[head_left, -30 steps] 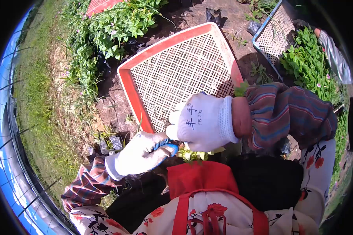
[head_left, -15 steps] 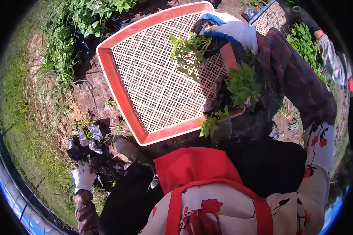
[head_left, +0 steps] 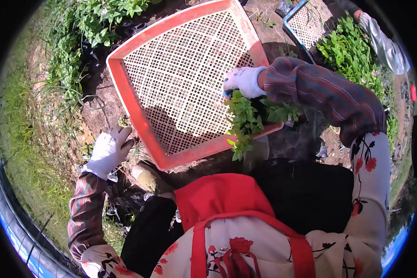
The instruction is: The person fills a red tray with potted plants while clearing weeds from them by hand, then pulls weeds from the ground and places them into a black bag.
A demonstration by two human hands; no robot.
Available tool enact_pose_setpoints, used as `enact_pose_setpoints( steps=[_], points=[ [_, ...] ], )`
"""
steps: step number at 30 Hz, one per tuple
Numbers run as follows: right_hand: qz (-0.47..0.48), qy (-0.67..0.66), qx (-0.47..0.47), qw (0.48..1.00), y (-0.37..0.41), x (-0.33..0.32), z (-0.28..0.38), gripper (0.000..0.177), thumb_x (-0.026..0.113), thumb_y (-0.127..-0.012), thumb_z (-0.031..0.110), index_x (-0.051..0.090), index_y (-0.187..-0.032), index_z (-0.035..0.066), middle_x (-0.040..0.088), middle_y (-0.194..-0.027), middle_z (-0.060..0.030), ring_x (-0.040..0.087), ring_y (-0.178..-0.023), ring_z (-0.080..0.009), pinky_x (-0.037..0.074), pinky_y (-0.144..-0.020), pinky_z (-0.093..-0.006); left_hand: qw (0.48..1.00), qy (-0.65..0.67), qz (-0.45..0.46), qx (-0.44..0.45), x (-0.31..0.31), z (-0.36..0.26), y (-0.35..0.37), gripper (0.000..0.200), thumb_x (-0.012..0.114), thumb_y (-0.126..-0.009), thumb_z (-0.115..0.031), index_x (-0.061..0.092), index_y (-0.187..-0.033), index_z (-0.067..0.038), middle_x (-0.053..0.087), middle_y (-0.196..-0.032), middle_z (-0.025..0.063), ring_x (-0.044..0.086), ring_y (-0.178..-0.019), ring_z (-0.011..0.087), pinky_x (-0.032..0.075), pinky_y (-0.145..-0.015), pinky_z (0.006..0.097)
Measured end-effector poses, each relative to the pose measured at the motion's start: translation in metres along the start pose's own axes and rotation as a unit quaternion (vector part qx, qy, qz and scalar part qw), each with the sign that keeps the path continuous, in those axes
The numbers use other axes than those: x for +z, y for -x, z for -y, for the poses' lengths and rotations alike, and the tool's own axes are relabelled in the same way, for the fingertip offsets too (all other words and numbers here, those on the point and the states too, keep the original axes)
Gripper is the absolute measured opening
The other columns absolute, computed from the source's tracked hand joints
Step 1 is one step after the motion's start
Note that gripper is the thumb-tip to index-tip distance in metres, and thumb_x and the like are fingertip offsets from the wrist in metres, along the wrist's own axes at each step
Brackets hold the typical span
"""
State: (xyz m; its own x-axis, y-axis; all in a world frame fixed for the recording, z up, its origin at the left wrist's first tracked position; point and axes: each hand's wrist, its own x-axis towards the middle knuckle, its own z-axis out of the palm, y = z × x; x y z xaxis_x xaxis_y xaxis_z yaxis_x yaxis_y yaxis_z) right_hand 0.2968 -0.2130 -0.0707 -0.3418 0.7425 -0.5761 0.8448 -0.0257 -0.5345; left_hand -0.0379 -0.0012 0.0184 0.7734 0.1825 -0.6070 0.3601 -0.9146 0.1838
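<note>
My right hand, in a white glove with a blue palm, is lowered over the right side of a red-rimmed crate. Its fingers curl down around a leafy seedling in a black plastic bag, mostly hidden below the glove. More leafy seedlings stand beside it in the crate's near right corner. To the crate's left, my left hand, gloved in white, hovers over the ground with fingers apart and nothing visible in it.
Flowering plants grow at the upper left, with grass along the left. A blue-rimmed crate lies at the upper right, near more plants and another person's sleeve. My boot is by the crate's near edge.
My right hand has brought the bagged seedling from the crate's far side toward its near right corner. My left hand has left the bagged plants on the ground and moved up toward the crate.
</note>
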Motion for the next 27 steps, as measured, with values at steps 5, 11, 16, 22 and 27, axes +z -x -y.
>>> enact_pose_setpoints(
  steps=[5, 11, 16, 22, 27],
  points=[
    [0.06, -0.054, 0.01, 0.997, 0.005, 0.006, 0.001, 0.036, 0.063, -0.071, 0.013, 0.056, -0.107, 0.008, 0.053, -0.105, -0.0151, 0.052, -0.102, -0.0317, 0.041, -0.087, -0.038, 0.98, 0.052, -0.188, -0.027, -0.005, 0.005, -0.058, 0.038, 0.062, -0.077, -0.022, 0.054, -0.11, -0.007, 0.056, -0.098, 0.0149, 0.056, -0.089, 0.0331, 0.046, -0.075, 0.0413],
    [0.063, -0.112, 0.065, 0.99, 0.015, -0.011, 0.004, 0.043, 0.057, -0.073, 0.016, 0.054, -0.115, 0.009, 0.054, -0.113, -0.0159, 0.05, -0.109, -0.0317, 0.039, -0.092, -0.0388, 0.905, 0.049, -0.421, -0.041, -0.039, 0.034, -0.141, 0.034, 0.062, -0.077, -0.025, 0.056, -0.104, -0.005, 0.058, -0.094, 0.0153, 0.058, -0.084, 0.0342, 0.047, -0.073, 0.0398],
    [0.038, -0.167, 0.103, 0.98, 0.014, -0.011, -0.006, 0.044, 0.057, -0.075, 0.019, 0.052, -0.118, 0.009, 0.054, -0.113, -0.0165, 0.051, -0.108, -0.0315, 0.04, -0.091, -0.0386, 0.862, 0.077, -0.447, -0.226, -0.079, 0.043, -0.235, 0.038, 0.063, -0.076, -0.034, 0.053, -0.097, -0.005, 0.061, -0.087, 0.0167, 0.059, -0.084, 0.0359, 0.048, -0.071, 0.0423],
    [0.012, -0.161, 0.088, 0.983, 0.014, 0.001, -0.016, 0.044, 0.057, -0.077, 0.023, 0.052, -0.117, 0.007, 0.054, -0.11, -0.0168, 0.051, -0.106, -0.0323, 0.039, -0.092, -0.0389, 0.91, 0.085, -0.343, -0.217, -0.08, 0.076, -0.276, 0.03, 0.058, -0.075, -0.027, 0.058, -0.095, -0.004, 0.062, -0.091, 0.0203, 0.058, -0.089, 0.037, 0.046, -0.077, 0.0439],
    [0.009, -0.146, 0.105, 0.984, 0.018, -0.003, -0.01, 0.043, 0.057, -0.075, 0.026, 0.053, -0.113, 0.005, 0.054, -0.108, -0.0172, 0.051, -0.105, -0.0326, 0.04, -0.09, -0.0393, 0.874, 0.054, -0.464, -0.135, -0.061, 0.059, -0.251, 0.019, 0.057, -0.077, -0.02, 0.057, -0.089, -0.006, 0.062, -0.078, 0.0161, 0.06, -0.077, 0.0358, 0.047, -0.067, 0.0436]
  ],
)
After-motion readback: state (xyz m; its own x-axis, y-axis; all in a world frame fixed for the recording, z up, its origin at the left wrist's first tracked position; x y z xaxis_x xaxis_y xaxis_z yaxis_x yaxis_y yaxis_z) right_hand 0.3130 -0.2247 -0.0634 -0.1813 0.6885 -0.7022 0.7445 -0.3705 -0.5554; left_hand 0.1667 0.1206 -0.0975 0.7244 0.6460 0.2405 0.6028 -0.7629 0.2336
